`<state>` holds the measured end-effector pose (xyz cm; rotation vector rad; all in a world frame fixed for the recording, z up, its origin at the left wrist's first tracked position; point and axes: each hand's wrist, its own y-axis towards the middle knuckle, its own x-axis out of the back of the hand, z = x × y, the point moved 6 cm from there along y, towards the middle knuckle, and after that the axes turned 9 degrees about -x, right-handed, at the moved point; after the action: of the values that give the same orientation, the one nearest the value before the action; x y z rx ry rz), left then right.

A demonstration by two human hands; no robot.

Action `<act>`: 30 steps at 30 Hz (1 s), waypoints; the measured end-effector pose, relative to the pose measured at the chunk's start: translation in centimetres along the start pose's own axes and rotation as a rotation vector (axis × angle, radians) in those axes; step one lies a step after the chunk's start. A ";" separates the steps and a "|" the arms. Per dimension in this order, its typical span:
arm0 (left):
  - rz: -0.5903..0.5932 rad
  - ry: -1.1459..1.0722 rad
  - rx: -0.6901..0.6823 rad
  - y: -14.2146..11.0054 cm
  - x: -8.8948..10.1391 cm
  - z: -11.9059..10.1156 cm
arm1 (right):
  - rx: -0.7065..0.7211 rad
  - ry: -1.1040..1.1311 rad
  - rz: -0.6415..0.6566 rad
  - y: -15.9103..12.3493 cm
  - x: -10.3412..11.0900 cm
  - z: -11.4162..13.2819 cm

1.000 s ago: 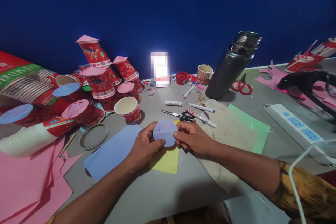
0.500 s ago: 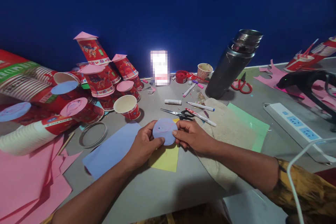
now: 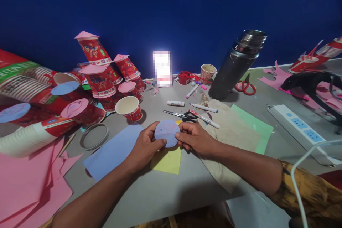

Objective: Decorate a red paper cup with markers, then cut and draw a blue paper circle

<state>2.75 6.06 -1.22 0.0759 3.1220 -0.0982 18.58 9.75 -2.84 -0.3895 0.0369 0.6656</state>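
Observation:
A pale blue paper disc (image 3: 167, 135) with faint pink and dark marks is held up between both hands. My left hand (image 3: 146, 145) pinches its left and lower edge, thumb in front. At its right edge my right hand (image 3: 196, 138) grips it between thumb and fingers. Beneath lies a yellow paper sheet (image 3: 167, 164). Just beyond the disc are black-handled scissors (image 3: 181, 115), a red marker (image 3: 204, 118), a blue-capped marker (image 3: 203, 107) and a white tube (image 3: 175, 103). A blue paper sheet (image 3: 113, 151) rests beside my left hand.
Red paper cups (image 3: 98, 80), some topped with paper, are stacked at left near an open cup (image 3: 129, 108). A tape ring (image 3: 94, 137) and pink paper (image 3: 24, 185) lie nearer. To the right are a dark flask (image 3: 232, 69), a cloth (image 3: 227, 131) and a power strip (image 3: 301, 128).
Almost nothing differs; the view has shifted very slightly. Both hands keep the same grip on the blue paper disc.

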 end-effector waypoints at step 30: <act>-0.200 0.196 -0.133 -0.4 1.2 -1.2 | 0.011 -0.542 -0.121 -0.9 1.4 3.0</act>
<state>1.47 5.76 0.01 -0.2430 3.3115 0.1222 19.95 11.06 0.06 -0.1888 -0.4939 0.6331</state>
